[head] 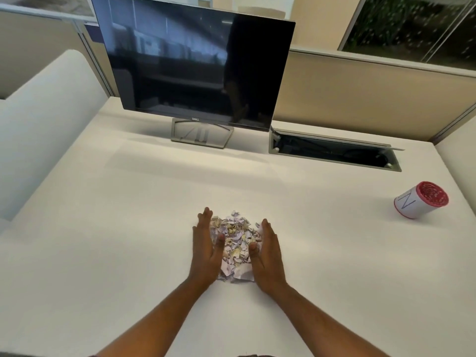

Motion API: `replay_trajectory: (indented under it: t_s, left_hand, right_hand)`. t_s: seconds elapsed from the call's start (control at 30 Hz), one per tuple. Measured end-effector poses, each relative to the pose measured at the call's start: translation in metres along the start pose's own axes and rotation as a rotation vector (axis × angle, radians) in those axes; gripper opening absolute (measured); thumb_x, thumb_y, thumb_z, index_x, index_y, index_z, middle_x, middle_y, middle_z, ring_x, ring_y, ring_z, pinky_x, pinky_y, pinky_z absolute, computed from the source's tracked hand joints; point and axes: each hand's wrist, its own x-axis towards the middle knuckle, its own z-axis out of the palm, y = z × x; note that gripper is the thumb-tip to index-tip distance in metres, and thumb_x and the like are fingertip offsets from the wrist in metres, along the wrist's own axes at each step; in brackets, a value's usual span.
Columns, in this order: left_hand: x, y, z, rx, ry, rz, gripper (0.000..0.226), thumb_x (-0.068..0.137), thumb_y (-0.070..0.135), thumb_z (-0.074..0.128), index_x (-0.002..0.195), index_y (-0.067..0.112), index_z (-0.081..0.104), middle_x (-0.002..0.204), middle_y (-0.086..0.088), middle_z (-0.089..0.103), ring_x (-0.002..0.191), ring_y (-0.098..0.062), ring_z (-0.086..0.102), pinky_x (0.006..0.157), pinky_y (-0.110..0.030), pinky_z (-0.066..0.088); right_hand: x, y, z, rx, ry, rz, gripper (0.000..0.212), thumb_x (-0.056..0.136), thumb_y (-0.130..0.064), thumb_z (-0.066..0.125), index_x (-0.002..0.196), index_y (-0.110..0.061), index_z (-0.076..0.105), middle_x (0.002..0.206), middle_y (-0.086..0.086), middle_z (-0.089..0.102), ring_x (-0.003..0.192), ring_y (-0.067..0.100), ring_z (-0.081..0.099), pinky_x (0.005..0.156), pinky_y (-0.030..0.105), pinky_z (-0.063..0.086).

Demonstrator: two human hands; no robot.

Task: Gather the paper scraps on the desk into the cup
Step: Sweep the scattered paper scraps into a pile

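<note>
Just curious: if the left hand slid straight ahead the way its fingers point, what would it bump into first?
Probably nothing soon. The left hand points up the bare desk; the monitor stand is likely first, though depth is unclear.

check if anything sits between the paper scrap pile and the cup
Nothing visible does. The paper scraps sit cupped between the left hand and right hand; only bare desk lies between them and the cup far right.
</note>
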Motion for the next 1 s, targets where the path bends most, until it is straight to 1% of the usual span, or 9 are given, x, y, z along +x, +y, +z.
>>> replay_trajectory:
  t_s: [0.1,0.2,0.27,0.37,0.47,0.57,0.73,0.87,1.0]
  left_hand:
    - [-0.004,-0.015,-0.032,0.046,0.165,-0.013,0.075,0.099,0.064,0.021,0.155,0.016,0.028,0.164,0.001,0.026,0.155,-0.012,0.010,0.126,-0.042,-0.001]
    - [-0.029,-0.050,-0.068,0.146,0.285,-0.097,0.062,0.101,0.048,0.026,0.151,0.012,0.036,0.160,0.001,0.034,0.153,-0.016,0.019,0.125,-0.052,0.007]
    - [-0.053,-0.063,-0.077,0.263,0.219,-0.116,0.067,0.100,0.052,0.021,0.151,0.011,0.035,0.161,0.002,0.030,0.154,-0.016,0.015,0.125,-0.050,0.007]
    - [-0.073,-0.066,-0.065,0.501,0.006,-0.033,0.076,0.100,0.059,0.013,0.155,0.009,0.027,0.166,-0.003,0.021,0.156,-0.017,0.004,0.126,-0.042,0.002]
    - [-0.068,-0.055,-0.041,0.653,-0.118,-0.021,0.078,0.100,0.060,0.013,0.159,0.009,0.010,0.169,-0.005,0.002,0.156,-0.022,-0.006,0.124,-0.040,-0.002]
    - [-0.051,-0.041,-0.016,0.683,-0.205,0.036,0.079,0.100,0.060,0.014,0.159,0.011,-0.003,0.168,-0.005,-0.009,0.155,-0.023,-0.012,0.124,-0.041,-0.001]
    - [-0.029,-0.026,0.006,0.577,-0.308,0.114,0.082,0.098,0.063,0.012,0.158,0.012,-0.009,0.167,-0.003,-0.015,0.154,-0.019,-0.018,0.124,-0.042,0.000]
    - [-0.036,-0.027,-0.010,0.364,-0.300,0.131,0.085,0.098,0.062,0.036,0.159,0.024,-0.010,0.167,0.004,-0.016,0.154,-0.016,-0.015,0.125,-0.034,0.000]
    - [-0.056,-0.032,-0.030,0.325,-0.357,0.221,0.082,0.094,0.049,0.058,0.158,0.038,0.008,0.168,0.009,-0.008,0.154,-0.008,0.004,0.117,-0.037,0.033]
  right_hand:
    - [-0.011,0.016,-0.017,0.003,0.054,0.010,0.090,0.097,-0.075,0.024,0.163,-0.015,0.021,0.170,-0.003,0.022,0.157,0.012,0.019,0.126,0.046,0.024]
    - [-0.029,0.035,-0.025,-0.199,0.031,-0.066,0.085,0.101,-0.070,0.027,0.164,-0.015,0.014,0.172,-0.005,0.012,0.159,0.011,0.011,0.129,0.039,0.014]
    - [-0.037,0.040,-0.024,-0.333,-0.013,-0.110,0.090,0.100,-0.071,0.029,0.164,-0.013,0.004,0.174,-0.003,0.001,0.160,0.016,0.004,0.129,0.037,0.004]
    - [-0.038,0.035,-0.016,-0.498,-0.091,-0.168,0.114,0.091,-0.083,0.038,0.162,-0.005,-0.008,0.173,0.008,-0.007,0.161,0.026,-0.006,0.128,0.047,-0.001]
    - [-0.030,0.026,-0.005,-0.541,-0.146,-0.230,0.136,0.078,-0.094,0.043,0.160,0.001,-0.009,0.172,0.015,-0.008,0.160,0.032,-0.007,0.126,0.053,0.001]
    - [-0.016,0.016,0.005,-0.512,-0.154,-0.246,0.144,0.072,-0.098,0.045,0.160,0.002,-0.009,0.172,0.017,-0.006,0.160,0.032,-0.004,0.126,0.054,0.007]
    - [-0.005,0.010,0.006,-0.418,-0.106,-0.282,0.127,0.081,-0.088,0.052,0.163,-0.005,0.002,0.173,0.013,0.003,0.161,0.026,0.005,0.126,0.054,0.019]
    - [-0.016,0.017,-0.011,-0.299,-0.052,-0.355,0.103,0.082,-0.075,0.067,0.161,-0.023,0.027,0.171,0.005,0.016,0.158,0.025,0.018,0.123,0.048,0.032]
    - [-0.038,0.029,-0.023,-0.380,-0.083,-0.457,0.067,0.092,-0.054,0.067,0.153,-0.044,0.040,0.171,0.000,0.018,0.157,0.029,0.020,0.117,0.049,0.040]
